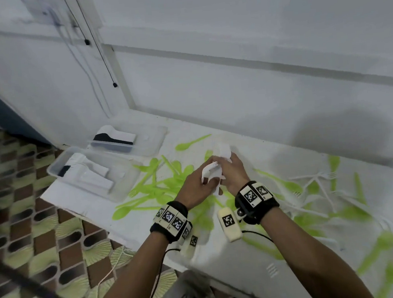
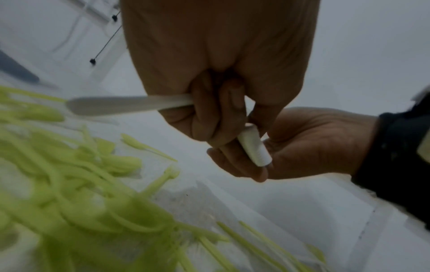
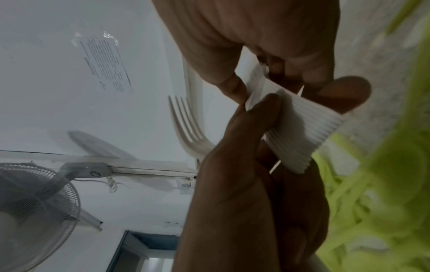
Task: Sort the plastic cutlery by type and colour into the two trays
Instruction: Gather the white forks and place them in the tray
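Head view, far left: patterned brown-and-green floor [image 1: 32, 234], dark blue panel at the left edge. Upper left, black cords [image 1: 101, 50] hang down the white panelled wall [image 1: 227, 27]. Two clear plastic trays sit at the left end of the white table [image 1: 223, 253]: near tray [image 1: 54, 167] holds white cutlery plus something dark, far tray [image 1: 159, 138] holds white and dark pieces; exact types too blurred to tell. Just right of the trays, a heap of green plastic cutlery [image 1: 160, 185] covers the table centre-left, spoons visible.

Centre frame, both hands meet above the heap. Left hand [image 1: 195, 188] grips a stack of white forks [image 1: 212, 170], tines showing in the head and right wrist views. Right hand [image 1: 232, 173] touches the left, its fingers pinching the same bundle at the ribbed handle ends [image 3: 300, 127]. Left wrist view shows one white handle [image 2: 121, 105] sticking out left from the left fist. Both wrists wear black bands with printed markers.

Right of the hands, more white forks [image 1: 321, 178] and green pieces [image 1: 334, 163] lie scattered loose across the table to the right edge.

Right wrist view, lower left: a white stand fan [image 3: 35, 211]; a printed sheet [image 3: 104, 64] taped on the wall, upper left.
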